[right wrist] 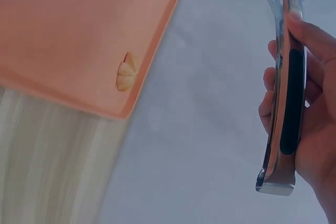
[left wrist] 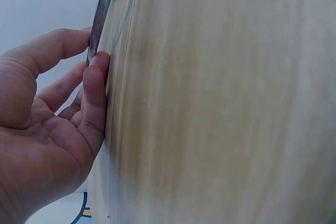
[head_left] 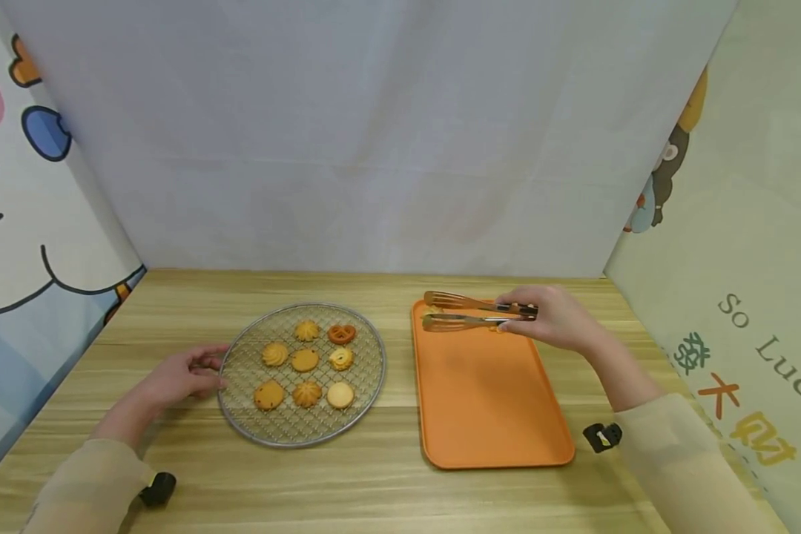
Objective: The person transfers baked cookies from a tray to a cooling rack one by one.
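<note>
A round wire cooling rack (head_left: 240,415) carries several cookies (head_left: 305,360), one shaped like a pretzel (head_left: 342,334). My left hand (head_left: 183,377) pinches its left rim, and in the left wrist view the thumb and fingers of that hand (left wrist: 58,93) meet at the metal rim (left wrist: 102,14). My right hand (head_left: 557,319) grips metal tongs (head_left: 470,311) over the far end of an orange tray (head_left: 487,400). In the right wrist view a cookie (right wrist: 126,73) lies in a tray corner. An orange-brown bit shows by the tongs' tips, cut off by the frame; I cannot tell whether they hold it.
Both rack and tray lie on a wood-grain table (head_left: 347,482), with a strip of tabletop between them. A pale cloth wall (head_left: 374,148) rises behind, and printed panels (head_left: 741,297) stand at both sides.
</note>
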A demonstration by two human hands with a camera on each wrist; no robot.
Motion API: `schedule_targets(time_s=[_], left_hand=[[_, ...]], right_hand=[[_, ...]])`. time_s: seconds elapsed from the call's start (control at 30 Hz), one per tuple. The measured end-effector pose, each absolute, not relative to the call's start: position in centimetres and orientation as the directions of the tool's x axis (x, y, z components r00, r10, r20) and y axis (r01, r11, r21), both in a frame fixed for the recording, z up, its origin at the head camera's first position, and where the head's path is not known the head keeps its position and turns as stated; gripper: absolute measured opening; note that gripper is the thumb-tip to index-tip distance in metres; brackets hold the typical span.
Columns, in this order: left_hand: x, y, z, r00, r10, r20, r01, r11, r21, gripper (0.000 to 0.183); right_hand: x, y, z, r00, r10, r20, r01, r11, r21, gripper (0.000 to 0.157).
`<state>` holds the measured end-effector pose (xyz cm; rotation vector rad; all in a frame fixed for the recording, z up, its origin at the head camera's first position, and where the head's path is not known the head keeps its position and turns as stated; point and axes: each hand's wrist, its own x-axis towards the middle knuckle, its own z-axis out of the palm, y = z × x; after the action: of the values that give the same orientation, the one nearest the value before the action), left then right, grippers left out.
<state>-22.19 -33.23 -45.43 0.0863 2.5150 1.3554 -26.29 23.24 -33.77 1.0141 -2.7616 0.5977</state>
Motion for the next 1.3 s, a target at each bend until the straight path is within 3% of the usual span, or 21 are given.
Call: schedule_targets(time_s=[0.27, 0.73, 1.3], left_hand=[[-22.0, -33.2, -45.2, -0.96, 0.19, -0.205, -0.072, 0.541, 0.838, 0.076], [-22.2, -33.3, -45.5, -0.959, 0.183, -0.217, -0.084, 0.546, 0.834, 0.076], [-22.1, -33.2, -45.3, -0.959, 0.174, -0.224, -0.092, 0.554, 0.827, 0.077]], right_hand=[[-26.8, 20.6, -33.7, -0.714, -0.633, 0.301, -0.7, 0.632, -0.332, 0.036], [-27.1, 16.7, -35.5, -0.694, -0.664, 0.279, -0.72, 0.627, -0.296, 0.032], [-27.3, 13.8, -38.4, -0.675, -0.73, 0.11, -0.722, 0.623, -0.301, 0.033]])
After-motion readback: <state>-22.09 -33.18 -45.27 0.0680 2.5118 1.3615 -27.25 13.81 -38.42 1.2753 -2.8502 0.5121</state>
